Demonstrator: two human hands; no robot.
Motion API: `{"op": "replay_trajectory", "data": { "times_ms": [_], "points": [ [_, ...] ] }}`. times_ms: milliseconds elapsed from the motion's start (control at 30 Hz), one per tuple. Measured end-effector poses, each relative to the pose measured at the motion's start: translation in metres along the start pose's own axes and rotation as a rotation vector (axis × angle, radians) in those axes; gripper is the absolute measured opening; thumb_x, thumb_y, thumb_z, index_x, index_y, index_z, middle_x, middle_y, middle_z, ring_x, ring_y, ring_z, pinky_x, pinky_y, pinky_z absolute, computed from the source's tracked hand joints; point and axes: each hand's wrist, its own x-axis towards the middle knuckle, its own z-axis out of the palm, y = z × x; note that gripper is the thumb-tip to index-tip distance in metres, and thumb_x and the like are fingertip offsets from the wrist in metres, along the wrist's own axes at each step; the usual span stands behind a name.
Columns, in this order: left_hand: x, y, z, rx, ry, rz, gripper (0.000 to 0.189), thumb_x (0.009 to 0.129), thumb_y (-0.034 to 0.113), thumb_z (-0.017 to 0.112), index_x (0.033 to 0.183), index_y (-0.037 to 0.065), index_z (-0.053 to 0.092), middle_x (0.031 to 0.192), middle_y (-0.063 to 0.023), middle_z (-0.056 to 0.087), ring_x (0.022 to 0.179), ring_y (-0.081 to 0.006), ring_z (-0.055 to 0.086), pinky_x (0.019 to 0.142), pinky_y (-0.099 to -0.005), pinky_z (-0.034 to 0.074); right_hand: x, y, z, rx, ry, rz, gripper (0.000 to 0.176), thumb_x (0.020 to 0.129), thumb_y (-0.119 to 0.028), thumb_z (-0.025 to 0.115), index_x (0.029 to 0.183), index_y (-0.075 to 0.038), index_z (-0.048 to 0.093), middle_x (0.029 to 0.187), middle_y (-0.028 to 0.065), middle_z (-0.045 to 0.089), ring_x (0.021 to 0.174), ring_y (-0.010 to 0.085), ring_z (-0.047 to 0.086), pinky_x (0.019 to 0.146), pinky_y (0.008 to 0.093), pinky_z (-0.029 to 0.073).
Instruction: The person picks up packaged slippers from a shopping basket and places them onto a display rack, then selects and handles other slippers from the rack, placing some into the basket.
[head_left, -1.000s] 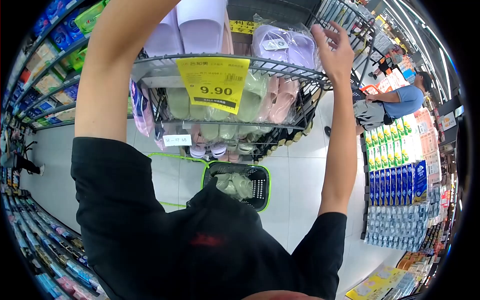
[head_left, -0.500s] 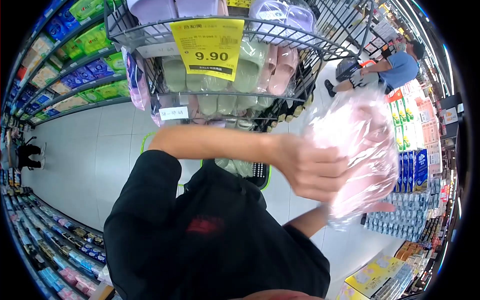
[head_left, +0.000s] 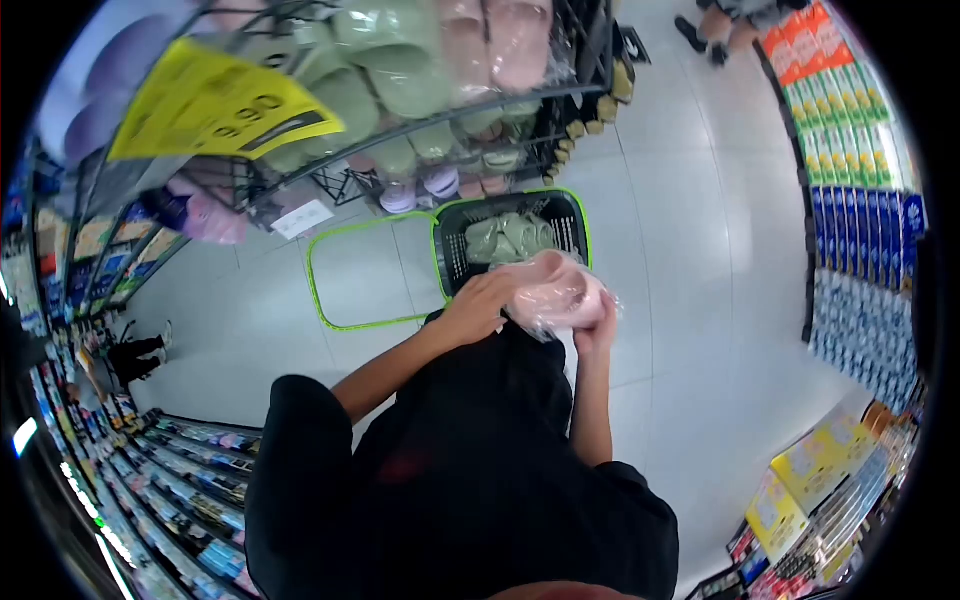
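Observation:
Pink slippers in clear plastic wrap [head_left: 555,290] are held between both hands in front of the body. My left hand [head_left: 478,308] closes on their left side, its fingers partly hidden by the wrap. At their right end, my right hand [head_left: 597,325] grips the wrapped pair. Just beyond them a black shopping basket with a green rim [head_left: 572,215] stands on the floor, with wrapped green slippers [head_left: 510,238] inside. The basket's green handle [head_left: 318,285] lies out to the left.
A wire rack [head_left: 480,105] of wrapped slippers with a yellow price sign [head_left: 220,105] is ahead. Stacked packages [head_left: 860,230] stand at the right, shelves [head_left: 180,480] at the lower left. One person [head_left: 715,30] is at the top right, another [head_left: 135,355] at far left.
The view has tilted down and shifted. The pink slippers have moved from high at the right to in front of the body, near the basket, which now shows fully.

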Motion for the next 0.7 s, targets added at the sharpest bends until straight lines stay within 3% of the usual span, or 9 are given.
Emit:
{"op": "replay_trajectory", "data": {
  "times_ms": [167,200,233,300,367,433,533,633,700],
  "points": [
    [-0.053,-0.023,0.043,-0.124,-0.174,-0.574,0.066,0.082,0.029,0.072,0.136,0.002,0.045,0.129,-0.0187,0.057,0.124,-0.0383,0.049,0.106,-0.0463,0.037,0.102,0.076,-0.078,-0.127,0.346,0.034,0.053,0.084,-0.018,0.068,0.131,-0.003,0.047,0.121,0.0141,0.060,0.111,0.0286,0.060,0.097,0.0416,0.050],
    [-0.065,-0.021,0.050,-0.108,-0.133,-0.600,0.067,0.085,0.032,0.071,0.139,0.004,0.042,0.128,-0.0187,0.058,0.121,-0.0389,0.052,0.104,-0.0458,0.039,0.117,0.085,-0.077,-0.110,0.408,0.000,0.060,0.075,-0.012,0.077,0.125,0.007,0.050,0.115,0.0149,0.061,0.100,0.0263,0.064,0.087,0.0395,0.055],
    [-0.071,-0.016,0.050,-0.110,-0.156,-0.614,0.067,0.085,0.032,0.071,0.139,0.004,0.042,0.128,-0.0187,0.058,0.121,-0.0389,0.052,0.104,-0.0458,0.039,0.136,0.095,-0.080,-0.145,0.461,0.067,0.057,0.075,-0.013,0.077,0.124,0.005,0.052,0.114,0.0138,0.061,0.098,0.0256,0.064,0.084,0.0384,0.055],
    [-0.077,0.000,0.045,-0.209,-0.158,-0.864,0.064,0.085,0.033,0.071,0.136,0.005,0.044,0.122,-0.0202,0.060,0.116,-0.0379,0.055,0.101,-0.0452,0.041,0.157,0.106,-0.082,-0.050,0.228,0.137,0.060,0.076,-0.018,0.077,0.125,0.003,0.049,0.116,0.0144,0.059,0.103,0.0266,0.061,0.086,0.0404,0.052],
    [-0.092,0.007,0.049,-0.194,-0.139,-0.890,0.064,0.086,0.034,0.070,0.136,0.006,0.044,0.120,-0.0194,0.062,0.114,-0.0375,0.056,0.100,-0.0449,0.042,0.168,0.115,-0.087,-0.235,0.368,0.340,0.072,0.078,-0.023,0.077,0.135,0.005,0.042,0.125,0.0185,0.057,0.113,0.0327,0.057,0.099,0.0415,0.046],
    [-0.097,0.011,0.043,-0.192,-0.133,-0.863,0.065,0.086,0.035,0.070,0.137,0.007,0.043,0.118,-0.0189,0.063,0.113,-0.0376,0.057,0.100,-0.0452,0.042,0.166,0.129,-0.093,-0.778,0.764,0.266,0.077,0.075,-0.027,0.080,0.132,0.009,0.044,0.126,0.0215,0.057,0.111,0.0306,0.057,0.097,0.0410,0.045],
    [-0.091,0.015,0.024,-0.195,0.089,-0.827,0.049,0.085,0.029,0.072,0.124,0.006,0.054,0.115,-0.0160,0.064,0.111,-0.0362,0.057,0.098,-0.0443,0.043,0.164,0.139,-0.121,-1.107,0.551,-0.051,0.071,0.071,-0.028,0.083,0.119,0.015,0.052,0.115,0.0233,0.062,0.105,0.0282,0.058,0.091,0.0421,0.047],
    [-0.081,0.017,-0.015,-0.076,0.406,-0.710,0.036,0.082,0.020,0.076,0.110,0.006,0.061,0.111,-0.0127,0.065,0.109,-0.0334,0.059,0.096,-0.0418,0.043,0.135,0.104,-0.101,-1.181,0.256,-0.008,0.054,0.082,-0.034,0.073,0.112,0.008,0.061,0.106,0.0188,0.067,0.098,0.0279,0.061,0.086,0.0413,0.048],
    [-0.071,0.019,-0.066,-0.035,0.585,-0.668,0.042,0.076,0.017,0.081,0.111,0.007,0.060,0.109,-0.0107,0.066,0.110,-0.0308,0.059,0.097,-0.0407,0.043,0.139,0.093,-0.089,-1.283,0.147,-0.374,0.050,0.084,-0.033,0.073,0.111,0.007,0.062,0.098,0.0177,0.068,0.093,0.0287,0.063,0.085,0.0399,0.048]
  ]
}}
